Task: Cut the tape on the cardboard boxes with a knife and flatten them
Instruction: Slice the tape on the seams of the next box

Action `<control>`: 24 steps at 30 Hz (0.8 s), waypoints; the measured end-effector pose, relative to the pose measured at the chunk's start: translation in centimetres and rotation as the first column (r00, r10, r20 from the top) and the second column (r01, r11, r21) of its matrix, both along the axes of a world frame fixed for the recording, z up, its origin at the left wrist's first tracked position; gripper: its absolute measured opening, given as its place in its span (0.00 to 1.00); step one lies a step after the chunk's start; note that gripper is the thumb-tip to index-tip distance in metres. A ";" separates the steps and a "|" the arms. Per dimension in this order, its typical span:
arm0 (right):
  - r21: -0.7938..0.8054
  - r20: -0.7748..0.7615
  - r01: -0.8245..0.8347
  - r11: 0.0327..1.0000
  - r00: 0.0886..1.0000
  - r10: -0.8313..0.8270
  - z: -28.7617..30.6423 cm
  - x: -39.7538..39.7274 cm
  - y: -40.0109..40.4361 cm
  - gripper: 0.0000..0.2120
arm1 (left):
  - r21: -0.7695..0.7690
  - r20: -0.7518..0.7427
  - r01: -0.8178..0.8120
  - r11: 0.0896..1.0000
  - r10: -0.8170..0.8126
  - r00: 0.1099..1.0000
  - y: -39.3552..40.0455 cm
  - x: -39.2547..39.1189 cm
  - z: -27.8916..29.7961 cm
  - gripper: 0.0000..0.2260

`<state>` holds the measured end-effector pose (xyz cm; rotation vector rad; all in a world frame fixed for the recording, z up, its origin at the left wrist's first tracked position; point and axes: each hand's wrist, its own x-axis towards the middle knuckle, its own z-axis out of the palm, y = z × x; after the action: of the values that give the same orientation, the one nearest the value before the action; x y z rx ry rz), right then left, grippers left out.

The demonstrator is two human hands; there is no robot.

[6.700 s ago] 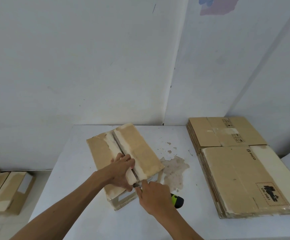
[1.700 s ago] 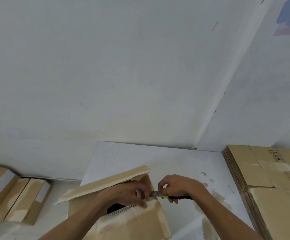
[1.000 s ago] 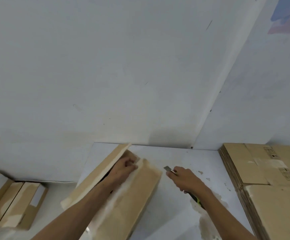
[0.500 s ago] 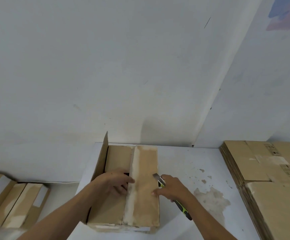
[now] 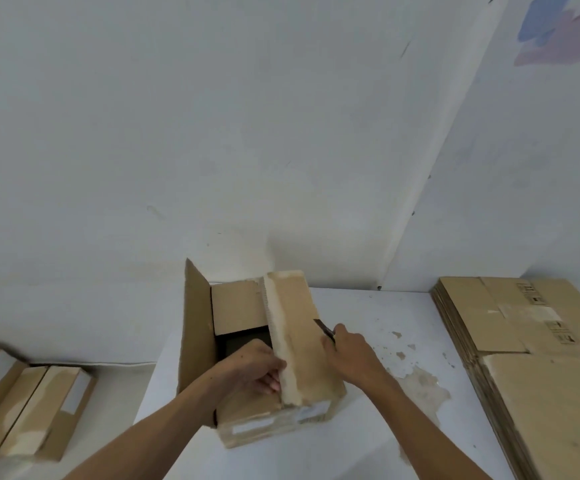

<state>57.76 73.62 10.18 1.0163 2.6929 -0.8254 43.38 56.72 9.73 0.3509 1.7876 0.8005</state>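
On a white counter (image 5: 368,441) in a white-walled corner, a worn brown cardboard box (image 5: 281,386) stands half opened, one flap up, still unflattened, as the left hand (image 5: 259,367) grips the other flap and the right hand (image 5: 349,355) clasps a utility knife (image 5: 323,328) beside flattened boxes (image 5: 538,368).

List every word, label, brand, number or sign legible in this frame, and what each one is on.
None can be read.
Stack of flattened boxes: small dark printed handling marks near its far right edge, too small and blurred to read.
Same stack: a round mark at the frame's right edge, cut off, unreadable.
Open box on the table: pale blank label on its near side, no text visible.
Boxes on the floor: blank pale patches, blurred.
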 end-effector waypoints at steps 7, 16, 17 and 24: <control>0.022 0.086 -0.045 0.999 0.995 0.043 -0.3 5.8 -1.9 0.26 | 0.059 0.011 -0.199 0.978 0.198 0.980 4.5 1.5 -0.8 0.14; 0.451 0.014 -0.067 0.890 0.998 0.068 -2.7 8.2 -6.1 0.28 | 0.082 0.045 -0.310 0.947 0.307 0.951 6.2 2.7 -0.4 0.11; 0.497 -0.007 -0.046 0.866 0.998 0.057 -3.1 8.1 -6.2 0.24 | 0.081 0.053 -0.317 0.945 0.313 0.948 6.1 2.8 -0.3 0.11; 0.512 0.044 -0.111 0.852 0.994 0.103 -2.9 6.4 -6.4 0.14 | 0.093 0.029 -0.315 0.945 0.313 0.949 5.8 3.1 -0.1 0.16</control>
<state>64.15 67.21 7.24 0.9329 2.9942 -0.0589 46.47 62.48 9.62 0.1213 1.8206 1.1134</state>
